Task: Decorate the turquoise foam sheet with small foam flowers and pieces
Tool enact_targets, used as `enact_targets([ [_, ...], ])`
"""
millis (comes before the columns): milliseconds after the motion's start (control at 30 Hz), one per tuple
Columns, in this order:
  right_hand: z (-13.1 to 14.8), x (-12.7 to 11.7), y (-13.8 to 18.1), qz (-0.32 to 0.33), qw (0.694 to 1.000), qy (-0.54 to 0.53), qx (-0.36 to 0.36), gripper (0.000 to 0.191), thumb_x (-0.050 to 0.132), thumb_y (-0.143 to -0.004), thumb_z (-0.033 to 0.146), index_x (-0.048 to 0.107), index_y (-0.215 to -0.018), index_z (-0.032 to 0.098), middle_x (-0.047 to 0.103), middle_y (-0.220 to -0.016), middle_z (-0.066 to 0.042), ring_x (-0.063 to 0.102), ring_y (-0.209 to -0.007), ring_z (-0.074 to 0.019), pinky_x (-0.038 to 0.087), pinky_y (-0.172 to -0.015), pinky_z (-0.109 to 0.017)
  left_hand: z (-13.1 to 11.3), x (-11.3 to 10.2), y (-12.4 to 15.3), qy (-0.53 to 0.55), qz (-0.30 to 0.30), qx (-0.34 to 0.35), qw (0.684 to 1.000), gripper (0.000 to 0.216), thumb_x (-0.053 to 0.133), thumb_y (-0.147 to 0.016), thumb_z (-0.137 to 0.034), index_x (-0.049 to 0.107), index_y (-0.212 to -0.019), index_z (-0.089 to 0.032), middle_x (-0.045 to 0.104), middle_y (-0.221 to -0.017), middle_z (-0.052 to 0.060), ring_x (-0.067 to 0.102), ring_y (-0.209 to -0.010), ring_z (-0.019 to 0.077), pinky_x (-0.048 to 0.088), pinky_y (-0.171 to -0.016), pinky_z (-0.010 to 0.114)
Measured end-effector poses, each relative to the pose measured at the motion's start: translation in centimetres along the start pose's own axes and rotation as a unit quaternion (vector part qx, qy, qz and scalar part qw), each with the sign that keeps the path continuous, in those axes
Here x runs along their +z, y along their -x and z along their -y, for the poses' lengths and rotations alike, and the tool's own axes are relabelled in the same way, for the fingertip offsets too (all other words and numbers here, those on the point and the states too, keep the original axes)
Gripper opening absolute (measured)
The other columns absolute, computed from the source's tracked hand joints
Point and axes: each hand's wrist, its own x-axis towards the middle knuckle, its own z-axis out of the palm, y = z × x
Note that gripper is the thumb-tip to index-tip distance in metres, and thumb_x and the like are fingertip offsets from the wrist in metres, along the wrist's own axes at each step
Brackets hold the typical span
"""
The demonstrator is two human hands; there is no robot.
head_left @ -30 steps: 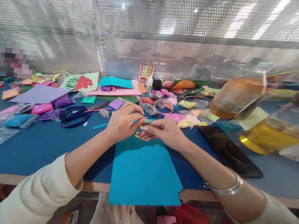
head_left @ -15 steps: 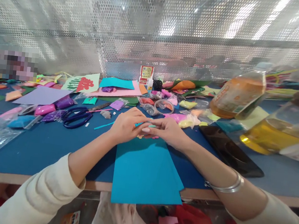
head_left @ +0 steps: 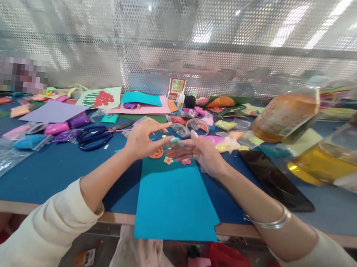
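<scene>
My left hand (head_left: 144, 137) hovers over the far end of a bright blue sheet of paper (head_left: 174, 201), its thumb and index finger spread apart. Opposite it, my right hand (head_left: 206, 155) has its fingers stretched to the left and its thumb raised. The fingertips of both hands come close together, and whether something tiny sits on them is too blurred to tell. Below the hands, an orange dotted round shape (head_left: 156, 153), a pale yellow flower (head_left: 168, 160) and a pink flower (head_left: 186, 161) lie at the sheet's far edge, partly covered by the fingers.
Blue-handled scissors (head_left: 93, 138) lie to the left, near bagged coloured clay (head_left: 57, 128) and a lilac sheet (head_left: 51, 112). On the right are a black phone (head_left: 272, 179), a tilted orange-drink bottle (head_left: 284, 115) and a container of yellow liquid (head_left: 325, 159). A perforated metal screen (head_left: 162, 42) rises behind.
My hands were pressed together with fingers overlapping. Now they have parted, the left hand moving left and opening, and the flowers and orange shape beneath show more.
</scene>
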Motion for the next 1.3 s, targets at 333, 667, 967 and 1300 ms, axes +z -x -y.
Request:
enact_targets([
  [333,-0.4,0.6,-0.2,-0.021,0.996,0.078,0.043,0.035,0.071,-0.063,0.047,0.073,-0.078,0.015,0.072,-0.074,-0.005,0.068,-0.069,-0.0167,0.054,-0.065,-0.028,-0.9,1.5,0.2,0.056,0.105,0.026,0.993,0.025,0.054,-0.085,-0.034,0.070,-0.076,-0.017,0.070,-0.072,0.004,0.059,-0.078,0.0168,0.048,-0.068,0.028],
  [667,-0.2,-0.2,-0.4,-0.052,0.994,0.087,0.027,0.058,0.048,-0.074,0.068,0.073,-0.082,0.016,0.072,-0.082,-0.010,0.067,-0.075,-0.0201,0.053,-0.065,-0.029,-0.4,0.5,0.1,0.007,0.032,-0.002,0.999,0.028,0.058,-0.082,-0.038,0.067,-0.100,-0.018,0.070,-0.093,0.007,0.058,-0.090,0.0183,0.050,-0.067,0.028],
  [967,-0.4,0.4,0.0,0.022,0.995,0.098,0.017,0.040,0.069,-0.066,0.048,0.073,-0.093,0.019,0.072,-0.081,-0.004,0.067,-0.078,-0.0177,0.054,-0.074,-0.030,-1.4,1.4,0.5,0.063,0.127,0.035,0.989,0.031,0.047,-0.088,-0.038,0.072,-0.086,-0.020,0.068,-0.067,0.004,0.059,-0.064,0.0132,0.045,-0.056,0.023],
  [1300,0.0,-0.3,-0.2,-0.012,0.990,0.138,0.034,0.040,0.067,-0.067,0.051,0.072,-0.087,0.017,0.072,-0.087,-0.006,0.067,-0.074,-0.0171,0.052,-0.061,-0.025,-0.7,0.8,0.2,-0.016,0.034,-0.001,0.999,0.029,0.050,-0.087,-0.039,0.071,-0.085,-0.019,0.071,-0.076,0.004,0.061,-0.071,0.0147,0.046,-0.064,0.026],
])
